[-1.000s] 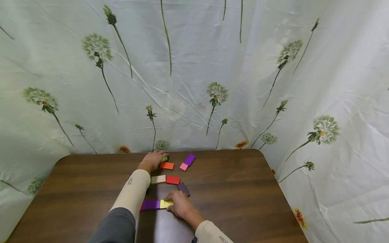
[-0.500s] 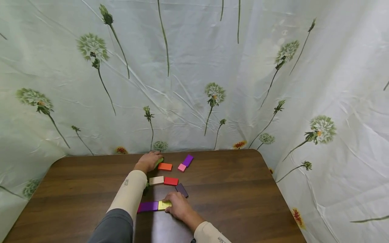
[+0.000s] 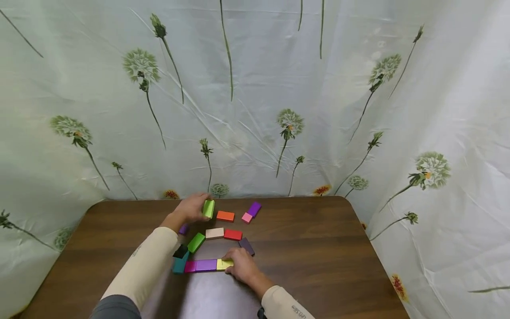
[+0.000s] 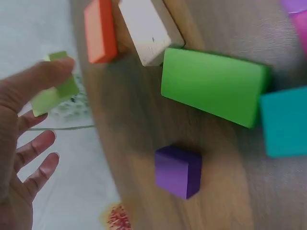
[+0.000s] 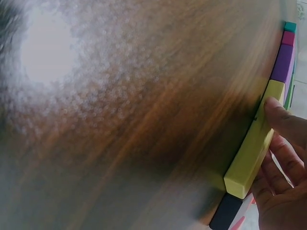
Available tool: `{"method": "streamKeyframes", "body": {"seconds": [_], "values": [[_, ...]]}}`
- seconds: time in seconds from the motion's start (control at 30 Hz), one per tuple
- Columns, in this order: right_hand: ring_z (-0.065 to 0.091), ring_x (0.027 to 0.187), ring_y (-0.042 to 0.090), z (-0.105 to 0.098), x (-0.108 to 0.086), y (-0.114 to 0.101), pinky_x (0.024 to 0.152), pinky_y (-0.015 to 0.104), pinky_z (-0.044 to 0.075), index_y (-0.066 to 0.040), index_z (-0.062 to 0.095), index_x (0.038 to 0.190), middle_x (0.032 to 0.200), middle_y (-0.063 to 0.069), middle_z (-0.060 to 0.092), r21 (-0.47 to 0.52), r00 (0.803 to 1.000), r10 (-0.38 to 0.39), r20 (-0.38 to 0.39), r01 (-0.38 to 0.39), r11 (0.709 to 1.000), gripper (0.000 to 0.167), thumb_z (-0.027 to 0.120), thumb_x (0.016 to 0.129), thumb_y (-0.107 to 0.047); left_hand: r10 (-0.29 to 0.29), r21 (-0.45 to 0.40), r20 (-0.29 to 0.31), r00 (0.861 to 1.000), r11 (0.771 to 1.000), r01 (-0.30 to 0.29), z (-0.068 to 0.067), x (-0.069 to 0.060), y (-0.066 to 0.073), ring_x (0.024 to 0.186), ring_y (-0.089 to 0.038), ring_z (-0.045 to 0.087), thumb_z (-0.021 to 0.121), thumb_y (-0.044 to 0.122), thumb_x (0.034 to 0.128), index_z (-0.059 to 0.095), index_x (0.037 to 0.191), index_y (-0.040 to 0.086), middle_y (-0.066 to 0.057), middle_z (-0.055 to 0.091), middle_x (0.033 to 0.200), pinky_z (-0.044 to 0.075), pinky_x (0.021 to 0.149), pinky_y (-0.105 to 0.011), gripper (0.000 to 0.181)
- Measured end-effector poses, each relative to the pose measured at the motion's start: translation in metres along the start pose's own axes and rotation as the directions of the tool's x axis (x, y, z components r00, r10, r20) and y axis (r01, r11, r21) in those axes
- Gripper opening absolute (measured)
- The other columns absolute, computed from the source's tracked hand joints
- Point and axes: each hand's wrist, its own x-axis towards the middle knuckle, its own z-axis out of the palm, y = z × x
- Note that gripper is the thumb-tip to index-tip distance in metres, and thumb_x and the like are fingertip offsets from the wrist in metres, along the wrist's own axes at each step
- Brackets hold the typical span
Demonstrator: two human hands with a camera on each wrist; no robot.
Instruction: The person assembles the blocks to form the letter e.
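Clearly, each of your hands has a block: lime far off, yellow close in

Behind everything hangs the flower-printed cloth (image 3: 255, 79), and before it your wood-grain desk (image 3: 318, 266) carries the blocks. Your hands come next, well apart. The left hand (image 3: 191, 207), near the far edge, pinches the lime block (image 3: 208, 209) between thumb and fingers, the lower fingers spread free; you seem to have it raised, though the gap beneath is hard to tell. The right hand (image 3: 244, 267) is nearer you, thumb and fingers closed about the yellow block (image 5: 254, 143), which sits on the desk end to end with the purple block (image 3: 206, 265).

Both held blocks look like painted wood: likely light, stiff and hard to damage, but smooth enough to twist in a loose pinch. You'd do best gripping the lime one across its long sides near the middle, and the yellow one well back from its joint, so you don't nudge the row.

Beyond that row you have the green block (image 3: 196, 243), the cream block (image 3: 214, 233) touching the red block (image 3: 233, 234), and the orange block (image 3: 225, 216) beside the lime. Smallest are the magenta block (image 3: 190, 266) within the row and the pink block (image 3: 247, 218) toward the back.
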Motion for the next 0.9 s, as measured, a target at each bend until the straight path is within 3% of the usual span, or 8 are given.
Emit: {"method": "streamKeyframes", "body": {"seconds": [0.23, 0.43, 0.63, 0.73, 0.9], "values": [[0.064, 0.093, 0.015, -0.004, -0.004, 0.001, 0.084, 0.029, 0.05, -0.008, 0.076, 0.101, 0.097, -0.001, 0.07, 0.029, 1.0, 0.023, 0.016, -0.024, 0.999, 0.026, 0.081, 0.076, -0.013, 0.005, -0.025, -0.115, 0.993, 1.0, -0.008, -0.01, -0.057, 0.019, 0.114, -0.035, 0.053, 0.082, 0.033, 0.0737, 0.057, 0.126, 0.004, -0.015, 0.057, 0.123, 0.045, 0.091, -0.052, 0.064], [0.064, 0.095, 0.019, -0.003, -0.003, -0.002, 0.085, 0.032, 0.051, -0.006, 0.075, 0.103, 0.099, 0.002, 0.07, 0.068, 0.999, 0.027, 0.029, -0.029, 0.997, 0.027, 0.08, 0.077, -0.011, -0.114, -0.118, -0.202, 0.973, 0.989, 0.091, -0.001, -0.116, 0.029, 0.103, -0.03, 0.056, 0.084, 0.036, 0.0714, 0.06, 0.123, 0.004, -0.013, 0.061, 0.116, 0.049, 0.084, -0.049, 0.065], [0.064, 0.096, 0.021, -0.002, -0.003, 0.002, 0.085, 0.035, 0.051, -0.004, 0.075, 0.102, 0.1, 0.005, 0.07, 0.079, 1.0, 0.02, 0.021, -0.022, 0.997, 0.026, 0.08, 0.077, -0.01, -0.226, -0.17, -0.267, 0.937, 0.968, 0.185, 0.025, -0.159, 0.038, 0.09, -0.025, 0.058, 0.086, 0.039, 0.0672, 0.062, 0.119, 0.002, -0.01, 0.061, 0.108, 0.049, 0.074, -0.043, 0.068], [0.064, 0.096, 0.022, -0.002, -0.004, 0.003, 0.085, 0.036, 0.051, -0.004, 0.075, 0.102, 0.1, 0.005, 0.069, 0.084, 1.0, 0.022, 0.02, -0.024, 0.996, 0.026, 0.08, 0.077, -0.01, -0.269, -0.219, -0.303, 0.914, 0.953, 0.208, 0.044, -0.176, 0.041, 0.089, -0.025, 0.059, 0.086, 0.037, 0.0669, 0.063, 0.119, 0.002, -0.009, 0.06, 0.106, 0.049, 0.075, -0.043, 0.066], [0.064, 0.096, 0.022, -0.001, -0.003, 0.001, 0.085, 0.036, 0.05, -0.004, 0.075, 0.102, 0.1, 0.006, 0.069, 0.096, 1.0, 0.011, 0.025, -0.013, 0.995, 0.026, 0.08, 0.077, -0.01, -0.356, -0.273, -0.304, 0.884, 0.921, 0.277, 0.072, -0.2, 0.048, 0.099, -0.029, 0.058, 0.086, 0.036, 0.0671, 0.063, 0.121, 0.003, -0.01, 0.06, 0.11, 0.048, 0.084, -0.048, 0.067]]}}
